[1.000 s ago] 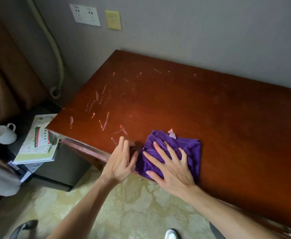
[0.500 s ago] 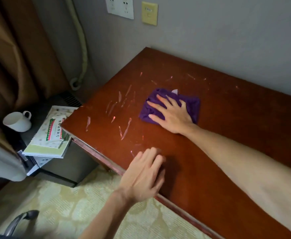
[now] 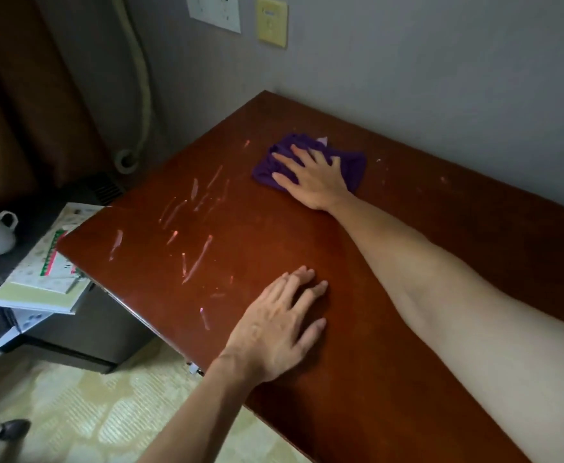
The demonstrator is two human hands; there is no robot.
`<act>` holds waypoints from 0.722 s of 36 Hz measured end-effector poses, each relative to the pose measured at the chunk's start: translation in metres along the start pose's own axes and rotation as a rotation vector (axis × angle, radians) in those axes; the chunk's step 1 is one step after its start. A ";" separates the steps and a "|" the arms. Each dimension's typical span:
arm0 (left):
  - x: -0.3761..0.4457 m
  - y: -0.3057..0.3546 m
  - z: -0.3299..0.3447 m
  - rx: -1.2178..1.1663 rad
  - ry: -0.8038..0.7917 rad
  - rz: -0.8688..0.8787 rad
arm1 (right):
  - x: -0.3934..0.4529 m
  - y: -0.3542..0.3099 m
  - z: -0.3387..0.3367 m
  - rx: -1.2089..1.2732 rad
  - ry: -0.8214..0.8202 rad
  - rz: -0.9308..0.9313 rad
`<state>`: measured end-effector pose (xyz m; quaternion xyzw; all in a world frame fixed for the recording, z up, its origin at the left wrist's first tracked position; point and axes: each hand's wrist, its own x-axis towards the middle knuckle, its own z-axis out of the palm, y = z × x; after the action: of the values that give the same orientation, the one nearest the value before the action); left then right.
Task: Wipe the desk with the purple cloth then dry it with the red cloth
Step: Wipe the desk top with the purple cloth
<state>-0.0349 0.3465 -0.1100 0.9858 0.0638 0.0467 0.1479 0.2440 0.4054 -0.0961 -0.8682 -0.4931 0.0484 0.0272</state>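
Pressing flat, fingers spread, right grip (image 3: 314, 182) lies atop purple cloth (image 3: 350, 168); left grip (image 3: 277, 329) spread on desk (image 3: 407, 412).

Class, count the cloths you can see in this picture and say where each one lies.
1. The purple cloth lies on the desk near the wall, pressed flat under the right hand. No red cloth is in view; it may be out of frame.

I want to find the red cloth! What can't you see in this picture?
Head view only:
- Red cloth: nowhere in frame.
- Desk: right end cut off by the picture's edge.
- Purple cloth: middle hidden under the right hand.
- Booklet print: too small to read.
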 end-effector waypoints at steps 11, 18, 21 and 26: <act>0.010 0.033 -0.015 0.150 -0.148 -0.085 | -0.234 0.055 0.009 -0.030 0.008 0.206; 0.026 0.035 -0.008 0.116 -0.105 -0.115 | -0.357 0.052 0.020 -0.048 0.007 0.295; 0.044 0.037 -0.005 0.047 -0.095 -0.139 | -0.347 0.061 0.017 -0.042 0.018 0.252; 0.072 0.032 -0.009 -0.064 -0.294 -0.198 | -0.306 0.105 0.008 -0.035 0.018 0.152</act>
<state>0.0389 0.3284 -0.0862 0.9657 0.1369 -0.1106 0.1907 0.1768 0.0893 -0.0967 -0.9038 -0.4264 0.0340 0.0127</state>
